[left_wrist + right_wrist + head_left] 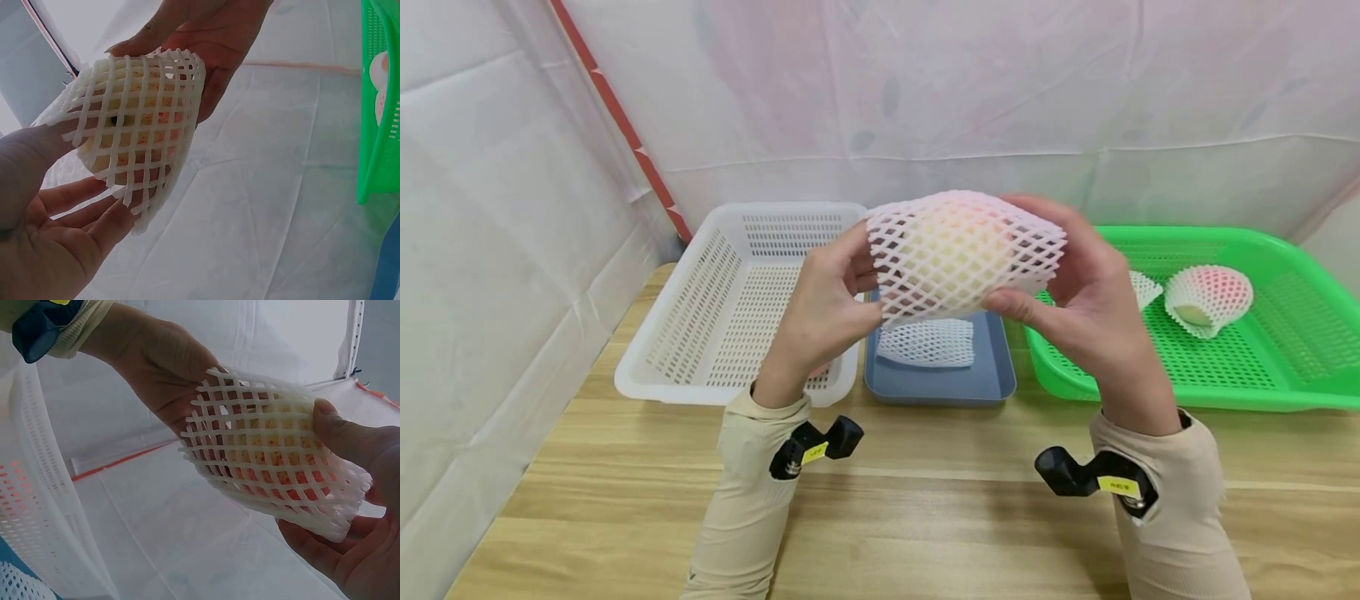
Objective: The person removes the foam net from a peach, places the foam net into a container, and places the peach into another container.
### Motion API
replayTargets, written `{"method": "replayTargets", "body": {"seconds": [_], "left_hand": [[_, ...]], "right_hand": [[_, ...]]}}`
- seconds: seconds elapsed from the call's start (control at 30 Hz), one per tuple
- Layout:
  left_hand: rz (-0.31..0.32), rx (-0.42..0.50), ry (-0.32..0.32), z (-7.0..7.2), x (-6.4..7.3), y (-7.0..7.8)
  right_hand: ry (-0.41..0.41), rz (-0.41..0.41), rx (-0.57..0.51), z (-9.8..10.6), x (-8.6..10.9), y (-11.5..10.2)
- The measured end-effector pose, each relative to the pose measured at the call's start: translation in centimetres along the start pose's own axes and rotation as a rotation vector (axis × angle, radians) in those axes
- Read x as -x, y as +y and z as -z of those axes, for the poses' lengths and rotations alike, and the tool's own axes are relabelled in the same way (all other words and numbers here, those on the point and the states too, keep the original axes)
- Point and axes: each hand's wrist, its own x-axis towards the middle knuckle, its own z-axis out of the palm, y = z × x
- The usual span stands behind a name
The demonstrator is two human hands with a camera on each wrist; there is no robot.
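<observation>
Both hands hold up a white foam fruit net (891,279) with a round yellow-and-red fruit (958,250) inside it. At the net's left end, my left hand (820,308) grips the edge between thumb and fingers. My right hand (1093,292) holds the other end, its thumb on the near side and its fingers behind. In the left wrist view, a dark spot shows on the fruit (122,140) through the mesh. The right wrist view shows red streaks on the fruit (275,456). Below the hands, another foam net (925,343) lies flat in a blue-grey tray (940,390).
A white slotted basket (673,390) stands on the left, with a bit of something orange-red showing beside my left wrist. On the right, a green basket (1300,333) contains a netted fruit (1210,298) and part of another net (1144,290). Pale sheeting hangs behind the wooden table (925,517).
</observation>
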Motion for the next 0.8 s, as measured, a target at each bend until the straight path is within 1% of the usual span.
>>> {"method": "replayTargets", "body": {"seconds": [0.27,0.37,0.43,0.5,0.6,0.63,0.73,0.8], "left_hand": [[-0.028,-0.013,0.001,0.1,0.0,0.0],[-0.020,-0.007,-0.001,0.1,0.0,0.1],[0.006,-0.001,-0.016,0.0,0.0,0.1],[0.048,-0.006,-0.039,-0.1,0.0,0.2],[0.119,-0.043,-0.063,-0.2,0.0,0.2],[0.134,-0.056,-0.065,-0.3,0.0,0.2],[0.144,-0.069,-0.046,-0.4,0.0,0.3],[0.133,-0.037,-0.031,-0.5,0.0,0.2]], "right_hand": [[0.009,-0.003,-0.004,-0.1,0.0,0.0],[0.017,0.002,-0.008,-0.1,0.0,0.0],[0.030,0.005,-0.019,-0.2,0.0,0.1],[0.047,0.009,-0.036,-0.3,0.0,0.1],[0.066,0.010,-0.062,-0.5,0.0,0.2],[0.071,0.010,-0.069,-0.6,0.0,0.2],[0.084,0.000,-0.092,-0.9,0.0,0.3],[0.100,-0.003,-0.109,-1.1,0.0,0.4]]}}
